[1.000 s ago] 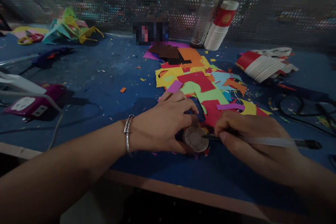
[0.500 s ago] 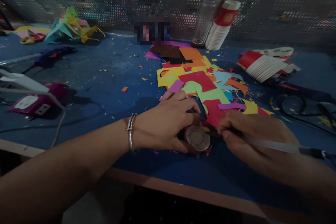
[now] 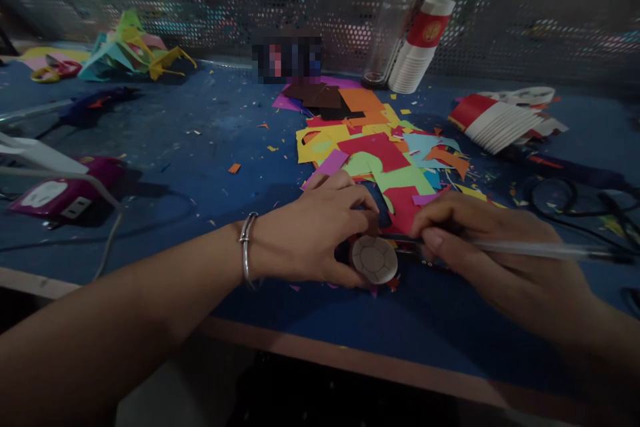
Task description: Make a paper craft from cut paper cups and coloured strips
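Observation:
My left hand (image 3: 333, 230), with a silver bangle at its wrist, is closed around a small round piece (image 3: 375, 259). Its pale top carries dark lines in a shell-like pattern; the side is mostly hidden by my fingers. Just to its right, my right hand (image 3: 490, 253) grips a pen (image 3: 533, 250) with a clear barrel, slanted toward the piece. The pen's tip end is blurred near the piece's right edge, and I cannot tell if it touches. Beyond both hands lies a heap of coloured paper scraps (image 3: 373, 150).
A glass bottle (image 3: 393, 27) and a stack of paper cups (image 3: 420, 47) stand at the back, before a perforated metal panel. More cups (image 3: 493, 123) lie at right beside a dark glue gun (image 3: 575, 167). At left are a purple power adapter (image 3: 65, 193), another glue gun (image 3: 95, 107) and scissors (image 3: 55, 68).
My right hand has moved slightly up, and the pen in it has shifted away from the top of the round piece. My left hand keeps its hold.

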Demonstrator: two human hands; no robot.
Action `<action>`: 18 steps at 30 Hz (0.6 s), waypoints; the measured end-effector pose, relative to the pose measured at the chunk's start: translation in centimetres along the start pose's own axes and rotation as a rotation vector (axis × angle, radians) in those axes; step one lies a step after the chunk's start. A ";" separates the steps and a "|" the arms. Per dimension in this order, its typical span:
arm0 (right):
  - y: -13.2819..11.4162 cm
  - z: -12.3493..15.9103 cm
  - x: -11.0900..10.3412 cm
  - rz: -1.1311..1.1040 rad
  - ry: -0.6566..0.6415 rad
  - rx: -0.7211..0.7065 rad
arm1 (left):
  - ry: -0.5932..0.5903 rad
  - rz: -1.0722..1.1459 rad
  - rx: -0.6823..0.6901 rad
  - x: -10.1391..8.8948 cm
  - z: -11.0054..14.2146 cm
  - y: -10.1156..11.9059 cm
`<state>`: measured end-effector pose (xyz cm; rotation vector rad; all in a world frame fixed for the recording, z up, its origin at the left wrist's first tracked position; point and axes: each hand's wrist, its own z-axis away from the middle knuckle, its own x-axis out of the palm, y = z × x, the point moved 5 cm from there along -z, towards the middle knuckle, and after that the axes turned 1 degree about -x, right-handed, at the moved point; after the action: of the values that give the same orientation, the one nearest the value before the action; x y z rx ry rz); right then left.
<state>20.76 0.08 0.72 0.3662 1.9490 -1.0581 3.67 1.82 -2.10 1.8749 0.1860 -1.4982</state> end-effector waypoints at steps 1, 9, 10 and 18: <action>0.1 0.0 0.0 -0.016 -0.009 0.007 | -0.005 0.010 -0.002 0.0 0.0 -0.1; -0.1 0.0 0.3 -0.010 -0.060 -0.003 | 0.005 0.112 -0.001 0.1 -0.3 -0.7; -0.2 0.1 0.4 -0.010 -0.062 -0.010 | 0.007 0.115 -0.004 0.1 -0.4 -0.8; -0.2 0.1 0.7 -0.001 -0.070 0.010 | 0.002 0.115 -0.011 0.1 -0.4 -0.7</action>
<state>20.31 -0.23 0.26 0.3299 1.8827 -1.0676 3.61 2.52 -2.44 1.8467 0.0853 -1.4154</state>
